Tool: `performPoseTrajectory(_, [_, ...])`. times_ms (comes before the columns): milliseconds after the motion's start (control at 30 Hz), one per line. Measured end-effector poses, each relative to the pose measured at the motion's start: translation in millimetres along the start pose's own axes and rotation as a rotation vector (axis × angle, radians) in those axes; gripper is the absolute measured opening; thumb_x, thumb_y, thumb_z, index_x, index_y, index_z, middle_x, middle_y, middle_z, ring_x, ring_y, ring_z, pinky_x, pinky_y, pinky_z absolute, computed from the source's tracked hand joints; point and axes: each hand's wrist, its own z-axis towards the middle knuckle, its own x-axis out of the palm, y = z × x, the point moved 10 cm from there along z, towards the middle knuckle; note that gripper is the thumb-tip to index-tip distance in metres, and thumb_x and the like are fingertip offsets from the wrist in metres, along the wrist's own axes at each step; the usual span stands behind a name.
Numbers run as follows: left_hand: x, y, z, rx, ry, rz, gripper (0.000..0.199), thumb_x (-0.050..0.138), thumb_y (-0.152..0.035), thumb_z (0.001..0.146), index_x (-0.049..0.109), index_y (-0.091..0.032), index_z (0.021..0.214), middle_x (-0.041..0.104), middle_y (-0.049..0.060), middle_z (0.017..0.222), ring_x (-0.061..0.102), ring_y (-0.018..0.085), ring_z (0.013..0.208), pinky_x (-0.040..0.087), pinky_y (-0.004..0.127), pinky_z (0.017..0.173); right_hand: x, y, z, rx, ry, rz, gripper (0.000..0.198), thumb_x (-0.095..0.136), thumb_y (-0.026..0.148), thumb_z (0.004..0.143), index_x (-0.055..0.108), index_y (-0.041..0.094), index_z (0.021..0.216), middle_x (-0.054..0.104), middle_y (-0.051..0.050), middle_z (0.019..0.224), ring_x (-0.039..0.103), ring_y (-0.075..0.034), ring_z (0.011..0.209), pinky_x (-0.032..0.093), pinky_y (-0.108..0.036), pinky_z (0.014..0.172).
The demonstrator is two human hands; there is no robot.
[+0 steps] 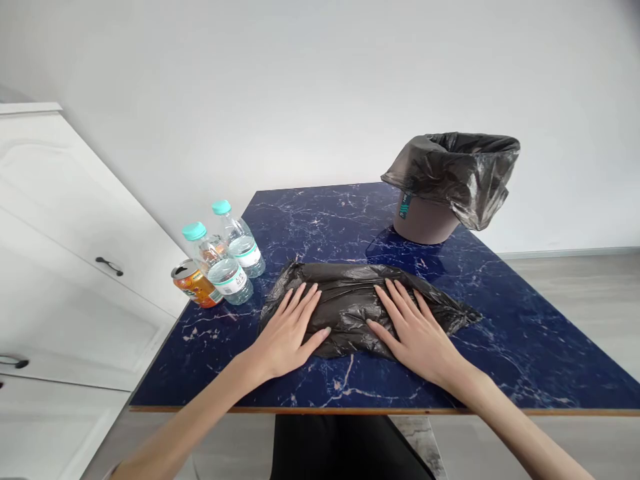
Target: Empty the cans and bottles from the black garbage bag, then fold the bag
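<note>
A crumpled black plastic bag (350, 293) lies flat on the dark blue marble table (525, 333). My left hand (289, 328) rests palm down on the bag's left part, fingers spread. On the bag's right part my right hand (413, 328) lies palm down as well, fingers apart. Neither hand grips anything.
A grey-brown bin (425, 220) lined with a black bag (460, 170) stands at the table's far right. Two water bottles with teal caps (223, 263) (240, 240) and an orange can (194, 283) stand at the left edge. White cabinets (75, 253) are on the left.
</note>
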Motion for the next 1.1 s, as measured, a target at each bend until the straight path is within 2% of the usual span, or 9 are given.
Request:
performPoseTrajectory(233, [-9,13,-9,-0.018,0.066,0.015,0.085,0.046,-0.065,0.111,0.011,-0.025,0.178,0.013,0.009,0.184,0.010,0.036,0.171,0.021,0.061,0.138,2,-18,9,-0.034,0.103,0.044,0.080,0.036,0.071,0.110,0.021,0.029,0.177,0.019,-0.007,0.183,0.017,-0.030,0.169,0.021,-0.059,0.136])
performPoseTrajectory(400, [-29,-15,-17,0.163,0.017,-0.019,0.072,0.047,-0.051,0.115,0.014,-0.035,0.177,0.020,0.003,0.183,0.013,0.031,0.171,0.023,0.058,0.139,0,-33,13,-0.139,0.159,0.081,0.076,0.038,0.065,0.112,0.017,0.032,0.177,0.011,-0.005,0.184,0.015,-0.028,0.170,0.018,-0.057,0.138])
performPoseTrajectory(533, [-30,-31,-23,0.236,0.078,-0.039,0.069,0.048,-0.052,0.114,0.022,-0.034,0.176,0.033,0.003,0.179,0.024,0.030,0.169,0.027,0.055,0.138,-8,-27,7,-0.137,0.152,0.090,0.073,0.037,0.059,0.114,0.012,0.033,0.177,0.011,-0.005,0.184,0.012,-0.030,0.170,0.022,-0.061,0.136])
performPoseTrajectory(633, [-29,-37,-24,0.229,0.069,-0.032,0.062,0.048,-0.052,0.114,0.038,-0.028,0.171,0.047,0.006,0.172,0.038,0.033,0.163,0.031,0.057,0.135,-30,2,-9,-0.066,0.056,0.072,0.080,0.041,0.059,0.113,0.004,0.029,0.178,0.008,-0.009,0.184,0.008,-0.036,0.169,0.025,-0.069,0.133])
performPoseTrajectory(733, [-38,-48,-28,0.225,-0.005,-0.045,0.057,0.048,-0.048,0.114,0.046,-0.022,0.165,0.063,0.011,0.158,0.051,0.035,0.151,0.038,0.058,0.128,-45,63,-32,-0.199,0.046,0.095,0.096,0.055,0.063,0.106,0.004,0.026,0.178,0.014,-0.010,0.182,0.011,-0.042,0.168,0.028,-0.074,0.131])
performPoseTrajectory(800, [-46,-60,-33,0.236,-0.046,-0.088,0.059,0.047,-0.049,0.114,0.044,-0.022,0.166,0.070,0.014,0.144,0.056,0.035,0.139,0.042,0.058,0.121,-49,100,-47,-0.311,0.036,0.129,0.107,0.065,0.064,0.100,0.006,0.021,0.178,0.021,-0.014,0.180,0.019,-0.046,0.166,0.037,-0.076,0.126])
performPoseTrajectory(867, [-53,-74,-38,0.265,-0.041,-0.172,0.064,0.040,-0.056,0.115,0.039,-0.023,0.169,0.074,0.014,0.130,0.059,0.033,0.126,0.043,0.056,0.116,-46,125,-59,-0.397,-0.004,0.104,0.109,0.071,0.054,0.096,0.011,0.015,0.178,0.028,-0.018,0.177,0.028,-0.050,0.163,0.044,-0.078,0.120])
performPoseTrajectory(1000, [-58,-91,-44,0.331,0.070,-0.388,0.074,0.021,-0.072,0.111,0.043,-0.026,0.166,0.073,0.007,0.099,0.060,0.027,0.098,0.049,0.045,0.100,-35,139,-71,-0.417,-0.141,-0.020,0.085,0.069,0.030,0.094,0.036,0.005,0.169,0.045,-0.020,0.168,0.051,-0.049,0.151,0.056,-0.072,0.111])
performPoseTrajectory(1100, [-68,-79,-40,0.293,0.062,-0.459,0.073,0.022,-0.072,0.111,0.057,-0.026,0.154,0.071,0.008,0.104,0.062,0.026,0.101,0.050,0.043,0.100,-39,135,-72,-0.395,-0.186,0.014,0.060,0.062,0.024,0.099,0.056,0.011,0.157,0.057,-0.015,0.160,0.064,-0.041,0.141,0.060,-0.062,0.110])
